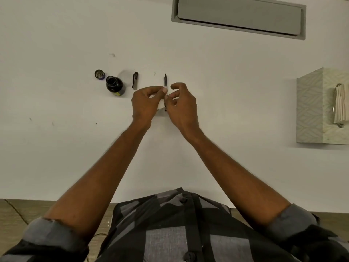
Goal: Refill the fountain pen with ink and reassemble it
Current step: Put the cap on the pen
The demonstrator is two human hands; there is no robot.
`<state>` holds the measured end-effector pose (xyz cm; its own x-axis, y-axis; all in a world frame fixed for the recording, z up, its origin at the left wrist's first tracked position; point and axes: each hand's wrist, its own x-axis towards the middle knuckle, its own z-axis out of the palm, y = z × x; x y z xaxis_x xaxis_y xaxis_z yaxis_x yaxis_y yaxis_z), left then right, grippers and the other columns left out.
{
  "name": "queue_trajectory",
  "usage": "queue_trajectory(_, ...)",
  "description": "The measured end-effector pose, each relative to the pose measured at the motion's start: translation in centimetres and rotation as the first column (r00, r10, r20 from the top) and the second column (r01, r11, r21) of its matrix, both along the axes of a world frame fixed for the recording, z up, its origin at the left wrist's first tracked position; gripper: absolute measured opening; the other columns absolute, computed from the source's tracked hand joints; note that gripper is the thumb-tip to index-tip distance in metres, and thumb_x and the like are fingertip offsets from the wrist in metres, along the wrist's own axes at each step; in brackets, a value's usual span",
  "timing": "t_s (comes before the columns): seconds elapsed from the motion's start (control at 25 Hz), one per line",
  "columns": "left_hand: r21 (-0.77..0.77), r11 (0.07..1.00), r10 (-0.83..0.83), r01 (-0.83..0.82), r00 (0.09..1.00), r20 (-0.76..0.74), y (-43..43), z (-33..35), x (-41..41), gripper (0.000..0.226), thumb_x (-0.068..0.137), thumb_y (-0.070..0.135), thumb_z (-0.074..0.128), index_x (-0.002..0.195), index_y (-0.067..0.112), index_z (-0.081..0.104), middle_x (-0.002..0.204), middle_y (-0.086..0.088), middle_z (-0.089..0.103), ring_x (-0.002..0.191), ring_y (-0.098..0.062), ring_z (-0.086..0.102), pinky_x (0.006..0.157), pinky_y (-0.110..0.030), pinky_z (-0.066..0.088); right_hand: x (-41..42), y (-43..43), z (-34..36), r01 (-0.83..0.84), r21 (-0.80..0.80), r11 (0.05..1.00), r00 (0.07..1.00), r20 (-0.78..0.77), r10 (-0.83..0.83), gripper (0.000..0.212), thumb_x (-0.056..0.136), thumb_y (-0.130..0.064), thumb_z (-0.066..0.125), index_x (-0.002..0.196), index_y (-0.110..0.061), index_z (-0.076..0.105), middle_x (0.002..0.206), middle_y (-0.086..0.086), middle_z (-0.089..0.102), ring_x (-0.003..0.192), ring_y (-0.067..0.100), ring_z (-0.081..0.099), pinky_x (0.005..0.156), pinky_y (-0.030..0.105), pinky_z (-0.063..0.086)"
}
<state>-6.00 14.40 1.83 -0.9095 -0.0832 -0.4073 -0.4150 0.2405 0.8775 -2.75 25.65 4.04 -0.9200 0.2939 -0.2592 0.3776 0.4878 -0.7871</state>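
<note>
Both hands meet over the middle of the white table [236, 114]. My left hand [146, 104] pinches the thin fountain pen section [165, 81], whose nib points away from me. My right hand [181, 104] grips the same pen lower down, near its metal end. A white scrap, perhaps tissue, shows between the hands. To the left stands the open ink bottle [114, 86] with dark ink inside. Its cap [99, 74] lies upside down beyond it. The dark pen barrel [135, 80] lies between the bottle and my hands.
A patterned box [311, 108] with a folded white cloth [340, 104] sits at the right edge. A grey recessed panel [238, 16] lies at the far side. The table's near edge runs just in front of my shirt.
</note>
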Motion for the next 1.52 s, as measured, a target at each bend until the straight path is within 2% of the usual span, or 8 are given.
queue_trajectory(0.08, 0.244, 0.968, 0.019, -0.05, 0.992, 0.126, 0.3, 2.4, 2.2, 0.036, 0.097, 0.045, 0.062, 0.112, 0.016, 0.076, 0.098, 0.0, 0.079, 0.092, -0.009, 0.074, 0.08, -0.03, 0.06, 2.6, -0.7, 1.5, -0.047, -0.089, 0.995, 0.993, -0.112, 0.036, 0.029, 0.099, -0.016, 0.065, 0.128, -0.015, 0.062, 0.107, -0.001, 0.072, 0.09, 0.01, 0.07, 0.079, 0.025, 0.059)
queue_trajectory(0.2, 0.734, 0.649, -0.15, -0.199, 0.913, 0.38, 0.0, 5.2, 5.2, 0.063, 0.102, 0.057, 0.039, 0.143, 0.011, 0.051, 0.137, -0.002, 0.064, 0.121, -0.015, 0.064, 0.085, -0.033, 0.058, 7.2, -1.0, 3.1, -0.082, -0.132, 0.988, 0.982, -0.182, 0.058, 0.029, 0.095, -0.01, 0.071, 0.123, -0.011, 0.069, 0.112, -0.001, 0.07, 0.1, 0.01, 0.065, 0.079, 0.017, 0.054)
queue_trajectory(0.28, 0.825, 0.497, -0.248, -0.269, 0.867, 0.433, -0.7, 6.0, 7.0, 0.066, 0.103, 0.057, 0.036, 0.149, 0.009, 0.04, 0.15, -0.006, 0.051, 0.134, -0.022, 0.053, 0.1, -0.041, 0.053, 9.8, -0.5, 4.0, -0.052, -0.187, 0.981, 0.988, -0.156, 0.022, 0.027, 0.093, -0.012, 0.074, 0.12, -0.014, 0.071, 0.114, -0.001, 0.07, 0.102, 0.009, 0.064, 0.081, 0.022, 0.056)
queue_trajectory(0.4, 0.859, 0.49, -0.404, -0.148, 0.835, 0.374, -0.8, 6.4, 10.2, 0.052, 0.106, 0.04, 0.043, 0.141, 0.001, 0.045, 0.148, -0.018, 0.047, 0.139, -0.03, 0.045, 0.121, -0.046, 0.032, 13.2, 0.4, 4.5, 0.074, -0.179, 0.981, 0.978, -0.181, -0.107, 0.026, 0.093, -0.013, 0.074, 0.119, -0.014, 0.072, 0.116, -0.002, 0.071, 0.106, 0.008, 0.067, 0.085, 0.027, 0.058)
queue_trajectory(0.56, 0.562, 0.684, -0.632, 0.464, 0.762, 0.14, -0.3, 6.6, 14.5, 0.034, 0.106, 0.021, 0.05, 0.136, 0.01, 0.061, 0.134, -0.008, 0.067, 0.126, -0.018, 0.062, 0.11, -0.034, 0.047, 18.7, 2.0, 5.2, 0.276, -0.128, 0.953, 0.942, -0.162, -0.294, 0.027, 0.095, -0.016, 0.073, 0.122, -0.019, 0.072, 0.121, -0.008, 0.069, 0.111, 0.005, 0.065, 0.088, 0.026, 0.059)
queue_trajectory(0.84, 0.287, 0.5, -0.86, 0.817, 0.508, 0.05, 3.2, 7.1, 21.4, 0.019, 0.09, 0.023, 0.074, 0.108, 0.017, 0.078, 0.097, 0.0, 0.08, 0.09, -0.018, 0.076, 0.086, -0.031, 0.061, 33.1, 1.9, 5.8, 0.507, -0.209, 0.836, 0.823, -0.17, -0.542, 0.025, 0.094, -0.012, 0.075, 0.116, -0.022, 0.074, 0.124, 0.0, 0.066, 0.118, 0.01, 0.064, 0.092, 0.021, 0.056)
queue_trajectory(1.28, 0.045, 0.0, -0.987, 0.999, 0.007, -0.159, 13.0, 5.5, 38.2, 0.035, 0.093, 0.014, 0.071, 0.127, 0.02, 0.069, 0.113, 0.004, 0.076, 0.102, -0.01, 0.072, 0.094, -0.032, 0.056, 53.3, 8.1, 2.9, 0.744, -0.366, 0.559, 0.577, -0.068, -0.814, 0.02, 0.095, -0.015, 0.074, 0.114, -0.011, 0.074, 0.104, 0.002, 0.078, 0.094, 0.016, 0.076, 0.083, 0.033, 0.061)
queue_trajectory(1.52, -0.191, 0.006, -0.956, 0.982, -0.05, -0.29, 20.6, 3.6, 49.3, 0.022, 0.091, 0.013, 0.073, 0.112, 0.015, 0.077, 0.093, 0.013, 0.072, 0.084, 0.003, 0.068, 0.077, -0.014, 0.05, 63.6, 14.3, 1.3, 0.79, -0.435, 0.433, 0.492, 0.027, -0.87, 0.015, 0.099, -0.013, 0.069, 0.109, -0.003, 0.072, 0.09, 0.007, 0.08, 0.078, 0.017, 0.075, 0.073, 0.025, 0.059)
